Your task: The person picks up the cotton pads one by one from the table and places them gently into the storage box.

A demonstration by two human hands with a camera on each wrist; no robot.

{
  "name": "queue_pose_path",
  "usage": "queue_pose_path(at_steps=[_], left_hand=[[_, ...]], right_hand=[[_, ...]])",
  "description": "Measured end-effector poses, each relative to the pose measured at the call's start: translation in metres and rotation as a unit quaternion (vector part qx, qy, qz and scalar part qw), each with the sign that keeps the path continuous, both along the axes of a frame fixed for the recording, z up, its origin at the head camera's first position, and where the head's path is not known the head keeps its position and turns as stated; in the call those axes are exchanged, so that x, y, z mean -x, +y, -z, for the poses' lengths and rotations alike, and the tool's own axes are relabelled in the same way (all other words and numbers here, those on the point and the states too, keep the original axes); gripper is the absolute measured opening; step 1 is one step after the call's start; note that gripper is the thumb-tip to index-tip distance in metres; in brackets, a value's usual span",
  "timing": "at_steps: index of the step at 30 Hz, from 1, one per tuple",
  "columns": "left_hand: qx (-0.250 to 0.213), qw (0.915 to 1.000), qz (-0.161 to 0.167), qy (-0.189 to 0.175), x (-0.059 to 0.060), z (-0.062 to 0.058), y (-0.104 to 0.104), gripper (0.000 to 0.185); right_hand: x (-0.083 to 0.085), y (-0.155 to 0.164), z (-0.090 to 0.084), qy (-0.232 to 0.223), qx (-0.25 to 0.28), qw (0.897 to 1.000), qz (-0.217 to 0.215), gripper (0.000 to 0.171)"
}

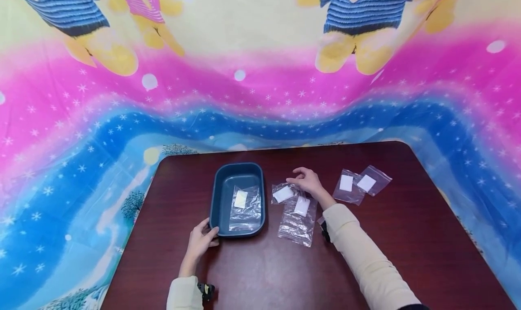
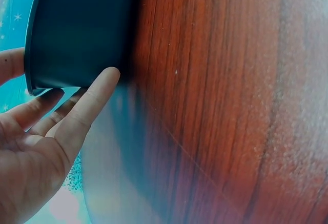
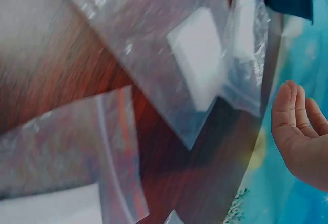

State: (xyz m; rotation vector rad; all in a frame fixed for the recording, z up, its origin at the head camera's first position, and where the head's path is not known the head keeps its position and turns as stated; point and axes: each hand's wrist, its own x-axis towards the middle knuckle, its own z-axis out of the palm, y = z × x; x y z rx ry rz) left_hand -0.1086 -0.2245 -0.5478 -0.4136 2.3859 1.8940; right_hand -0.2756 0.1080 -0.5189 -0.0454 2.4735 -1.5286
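Observation:
My left hand (image 1: 201, 240) grips the near left corner of a dark blue-green rectangular tray (image 1: 214, 197). In the left wrist view the fingers (image 2: 87, 106) and thumb bracket the tray's wall (image 2: 82, 34) at that corner. Inside the tray lies a clear zip bag (image 1: 246, 219) with a white rectangular piece in it. My right hand (image 1: 309, 182) holds nothing, its fingers loosely bent, above the far end of two overlapping clear bags, a smaller one (image 1: 283, 193) and a longer one (image 1: 296, 224). Each contains a white rectangle.
Two more clear bags with white rectangles, one on the left (image 1: 347, 187) and one on the right (image 1: 373, 179), overlap to the right of my right hand. All rest on a dark red-brown table (image 1: 260, 274). A printed cloth (image 1: 260, 88) hangs behind the table.

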Motion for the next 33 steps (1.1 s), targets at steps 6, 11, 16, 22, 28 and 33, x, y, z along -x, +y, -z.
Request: queue_pose_path(at_steps=[6,11,16,22,28,33], left_hand=[[0.000,1.0000,-0.004,0.002,0.001,0.000,-0.001,0.049],[-0.004,1.0000,-0.006,-0.002,0.003,0.000,-0.001,0.049],[-0.007,0.9999,-0.008,-0.005,0.001,0.000,-0.001,0.049],[-0.016,0.9999,0.001,-0.001,-0.002,0.000,-0.001,0.049],[-0.029,0.9996,-0.002,0.000,-0.002,-0.001,-0.001,0.050],[-0.031,0.9995,-0.001,-0.002,-0.001,0.001,-0.001,0.050]], right_hand=[[0.007,0.010,0.011,-0.021,-0.001,1.000,0.004,0.056],[0.008,0.014,0.015,-0.027,-0.018,0.999,0.014,0.057],[0.008,0.017,0.020,-0.021,-0.064,0.997,0.036,0.056],[0.006,0.019,0.030,-0.032,-0.085,0.995,0.039,0.059],[0.005,0.015,0.033,-0.033,-0.080,0.996,0.020,0.063],[0.005,0.010,0.032,-0.022,-0.090,0.996,0.001,0.062]])
